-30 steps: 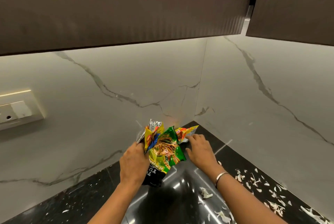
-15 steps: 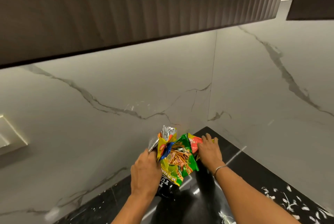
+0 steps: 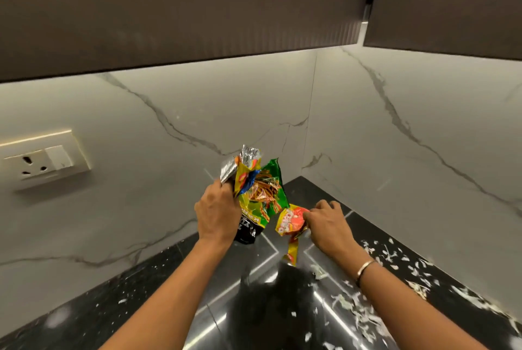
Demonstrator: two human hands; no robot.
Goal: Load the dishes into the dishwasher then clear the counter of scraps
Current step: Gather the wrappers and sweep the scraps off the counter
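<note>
My left hand point(image 3: 217, 212) grips a bunch of crumpled snack wrappers point(image 3: 261, 194), green, yellow, silver and black, held up above the black counter point(image 3: 118, 296) in the corner. My right hand point(image 3: 327, 222) pinches a smaller orange and yellow wrapper point(image 3: 291, 221), lifted just off the counter to the right of the bunch. White scraps point(image 3: 364, 313) lie scattered over the counter's right side.
Marble-look walls point(image 3: 409, 129) meet in a corner behind the hands. A wall socket point(image 3: 42, 164) sits at left. Dark upper cabinets point(image 3: 183, 5) hang overhead. A bangle is on my right wrist.
My right hand has taken hold of the orange wrapper from the corner and pulled it back off the counter. My left hand still holds the wrapper bunch. The view has tilted.
</note>
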